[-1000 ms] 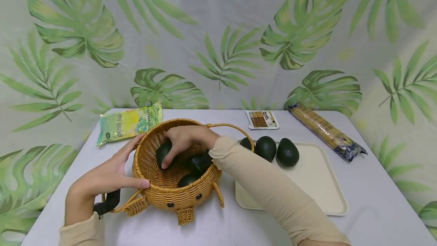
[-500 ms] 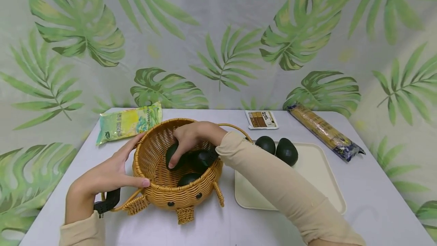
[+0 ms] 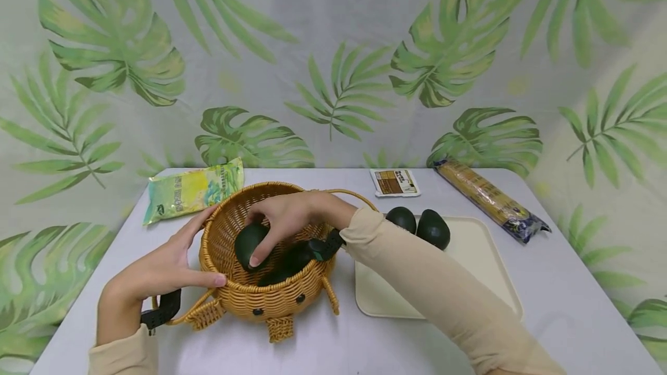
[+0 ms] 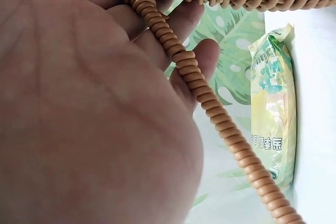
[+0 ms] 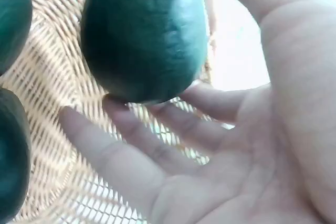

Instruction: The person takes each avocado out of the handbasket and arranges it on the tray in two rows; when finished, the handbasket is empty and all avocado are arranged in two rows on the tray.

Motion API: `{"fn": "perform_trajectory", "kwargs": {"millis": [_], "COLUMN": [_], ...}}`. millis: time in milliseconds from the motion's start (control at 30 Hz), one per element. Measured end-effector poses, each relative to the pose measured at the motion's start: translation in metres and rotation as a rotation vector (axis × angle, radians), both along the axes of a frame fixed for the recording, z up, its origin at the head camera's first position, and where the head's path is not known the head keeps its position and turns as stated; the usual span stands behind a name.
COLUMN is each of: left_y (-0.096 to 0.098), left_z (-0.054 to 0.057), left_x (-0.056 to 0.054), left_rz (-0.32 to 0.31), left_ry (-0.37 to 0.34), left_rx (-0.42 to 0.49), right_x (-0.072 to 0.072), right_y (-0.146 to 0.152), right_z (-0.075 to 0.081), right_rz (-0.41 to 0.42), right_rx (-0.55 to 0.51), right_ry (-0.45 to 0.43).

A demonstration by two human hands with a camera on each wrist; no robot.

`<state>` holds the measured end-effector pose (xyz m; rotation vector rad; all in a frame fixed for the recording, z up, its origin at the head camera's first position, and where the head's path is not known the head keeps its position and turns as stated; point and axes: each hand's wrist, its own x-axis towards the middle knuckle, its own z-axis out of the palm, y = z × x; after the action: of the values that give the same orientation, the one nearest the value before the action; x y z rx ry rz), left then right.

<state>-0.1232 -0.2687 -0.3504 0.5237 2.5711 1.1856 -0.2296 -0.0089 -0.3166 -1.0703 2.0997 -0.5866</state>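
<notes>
My right hand (image 3: 283, 216) reaches into a round wicker basket (image 3: 271, 301) with an animal face. Thumb and fingers hold a dark green avocado (image 3: 251, 246) at the left inside of the basket. That avocado (image 5: 144, 35) fills the top of the right wrist view, above the fingers. Beside it in the basket lie more avocados (image 3: 285, 263), partly covered by the right hand and wrist strap. My left hand (image 3: 164, 262) rests on the basket's left rim, thumb stretched along the front. In the left wrist view, the basket's handle (image 4: 220, 121) crosses before the left palm.
Right of the basket is a cream tray (image 3: 487, 271) with two visible avocados (image 3: 433, 229) at its back; my right forearm crosses over it. Farther back lie a yellow-green packet (image 3: 195, 191), a small brown-and-white packet (image 3: 395, 183) and a long pack of noodles (image 3: 490, 198).
My right hand and its avocado shifted a little right inside the basket, then back left and slightly nearer. Another avocado at the tray's left became hidden behind the arm. The left hand stays on the rim.
</notes>
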Motion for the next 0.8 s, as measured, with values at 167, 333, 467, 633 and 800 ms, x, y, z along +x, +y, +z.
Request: {"fn": "perform_trajectory", "kwargs": {"millis": [167,333,467,633,800], "left_y": [-0.003,-0.005,-0.004,-0.004,-0.002], "left_z": [-0.002,-0.004,-0.005,-0.003,-0.003], "left_x": [0.001,0.002,0.002,0.0,-0.003], "left_rz": [0.004,0.025,0.035,0.008,-0.004], "left_ry": [-0.011,-0.021,-0.031,-0.014,-0.005], "left_rx": [-0.006,-0.004,0.002,0.012,0.005], "right_x": [0.006,0.01,0.012,0.016,0.021], "right_y": [0.01,0.025,0.038,0.056,0.076], "right_z": [0.009,0.019,0.027,0.033,0.036], "right_rz": [-0.03,-0.058,-0.054,-0.061,-0.11], "right_rx": [-0.093,-0.165,-0.222,-0.292,-0.354], "right_ry": [0.06,0.038,0.057,0.072,0.017]}}
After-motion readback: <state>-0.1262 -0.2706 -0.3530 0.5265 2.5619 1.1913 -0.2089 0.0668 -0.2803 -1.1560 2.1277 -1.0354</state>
